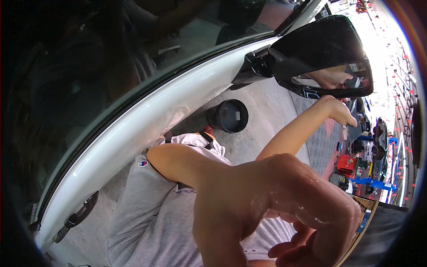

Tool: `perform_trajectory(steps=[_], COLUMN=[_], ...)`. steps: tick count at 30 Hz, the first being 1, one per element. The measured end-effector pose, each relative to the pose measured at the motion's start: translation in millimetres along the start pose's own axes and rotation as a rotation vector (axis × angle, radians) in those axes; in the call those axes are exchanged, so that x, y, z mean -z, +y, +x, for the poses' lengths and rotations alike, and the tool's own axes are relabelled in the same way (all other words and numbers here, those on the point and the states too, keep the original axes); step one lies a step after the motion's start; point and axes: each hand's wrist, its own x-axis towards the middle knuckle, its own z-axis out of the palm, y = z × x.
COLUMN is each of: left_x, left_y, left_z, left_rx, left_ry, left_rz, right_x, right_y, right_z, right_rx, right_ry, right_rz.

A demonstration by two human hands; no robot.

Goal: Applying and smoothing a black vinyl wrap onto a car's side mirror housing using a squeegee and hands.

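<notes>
My right hand [289, 196] looms large in the lower middle, close up, its fingers curled in. White specks dot its skin, and whatever those fingers may hold is hidden. My left hand [340, 112] is at the far end of an outstretched arm, by the lower edge of a black side mirror [318, 42]. Its fingers are mostly turned from view, and contact with the housing is unclear. The mirror glass [322, 79] reflects skin and part of the surroundings. A dark bracket [255, 66] joins the mirror to a white car door [129, 129].
Dark window glass [93, 58] fills the upper left above the door. A black bucket [228, 116] stands on the grey concrete floor [260, 100]. A dark oval object [83, 209] lies beyond the door's lower left. Red [346, 165] and blue [376, 183] equipment stands at the right.
</notes>
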Motion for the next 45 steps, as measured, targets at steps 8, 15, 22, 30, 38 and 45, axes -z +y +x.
perform_trajectory(steps=[8, 15, 22, 30, 38, 45], left_x=[-5, 34, 117, 149, 155, 139], left_y=[20, 20, -35, -67, -62, -71], left_z=[-4, 2, -26, -2, 101, 140], left_rx=[0.036, 0.037, 0.207, 0.065, -0.215, -0.280], left_ry=[-0.005, 0.204, 0.077, -0.001, -0.040, -0.319], left_rz=[0.062, 1.148, 1.964, 2.051, 2.076, 2.082], right_x=[-2, -2, 0, 4, 6, 11], right_y=[5, 4, -5, -12, -8, -5], right_z=[2, 1, -11, -15, -18, -6], right_rx=[-0.032, -0.147, -0.229, -0.261, -0.305, -0.338], right_ry=[0.002, 0.046, 0.078, 0.059, -0.005, 0.044], right_rz=[0.057, 0.086, 0.120, 0.080, 0.115, 0.211])
